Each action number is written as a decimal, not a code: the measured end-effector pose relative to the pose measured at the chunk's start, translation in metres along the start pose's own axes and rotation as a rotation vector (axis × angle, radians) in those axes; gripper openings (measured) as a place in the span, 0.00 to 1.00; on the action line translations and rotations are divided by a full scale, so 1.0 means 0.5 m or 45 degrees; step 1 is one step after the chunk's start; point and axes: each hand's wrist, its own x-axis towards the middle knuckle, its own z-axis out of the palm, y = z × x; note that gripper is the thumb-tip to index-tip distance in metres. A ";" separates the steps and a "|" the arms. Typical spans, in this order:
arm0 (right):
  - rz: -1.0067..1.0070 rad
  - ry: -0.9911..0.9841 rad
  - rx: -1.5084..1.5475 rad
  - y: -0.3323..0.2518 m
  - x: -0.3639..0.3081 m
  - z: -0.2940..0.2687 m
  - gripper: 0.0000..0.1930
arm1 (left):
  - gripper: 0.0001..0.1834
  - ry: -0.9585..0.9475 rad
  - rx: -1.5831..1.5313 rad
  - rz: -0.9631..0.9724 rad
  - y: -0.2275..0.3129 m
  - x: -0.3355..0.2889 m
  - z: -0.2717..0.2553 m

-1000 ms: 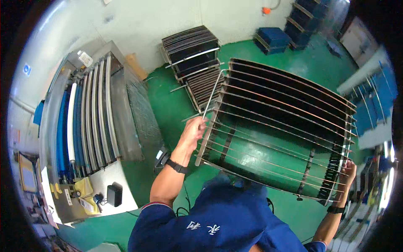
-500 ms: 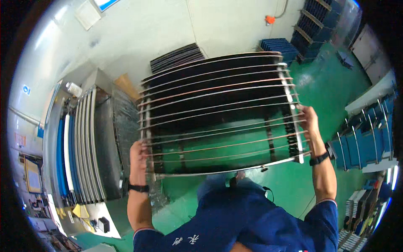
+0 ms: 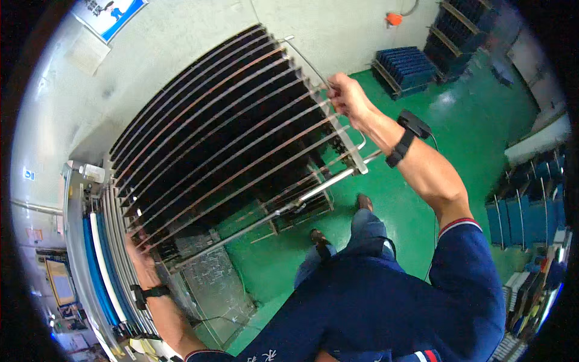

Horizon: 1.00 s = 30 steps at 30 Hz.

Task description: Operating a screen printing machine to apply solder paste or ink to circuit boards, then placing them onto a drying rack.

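A large rack (image 3: pixel 211 139) of many thin, parallel metal bars with dark gaps between them hangs slantwise in front of me, its right end farther off. My right hand (image 3: pixel 350 99) has its fingers closed round the rack's right side, near a thin metal rod. At the left end, my left hand (image 3: pixel 140 247) grips the rack's edge, its fingers blurred and partly hidden by the bars. Along the rack's near side runs a bright metal tube (image 3: pixel 325 185). Both wrists wear black straps.
Left stands a machine with blue and white rollers (image 3: pixel 99 259), close to my left hand. A grey metal sheet (image 3: pixel 217 277) lies below the rack. Blue stacked racks (image 3: pixel 403 69) stand by the far wall, more blue racks (image 3: pixel 518 211) at right. The floor (image 3: pixel 458 133) is green.
The rack has swung left and turned anticlockwise, its right end now farther away. My right hand has moved away and to the left, my left hand farther left and nearer me.
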 end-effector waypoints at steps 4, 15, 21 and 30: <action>-0.051 -0.221 0.111 -0.054 0.173 0.069 0.11 | 0.17 0.003 -0.061 0.103 0.052 0.205 -0.024; 0.096 -0.097 0.232 -0.042 0.587 -0.017 0.16 | 0.17 0.078 0.250 0.058 0.068 0.363 0.373; 0.200 -0.004 0.213 0.045 0.713 -0.074 0.17 | 0.14 -0.049 0.234 -0.147 -0.037 0.493 0.517; 0.226 0.171 0.216 0.134 0.804 -0.032 0.19 | 0.14 -0.180 0.136 -0.250 -0.150 0.662 0.578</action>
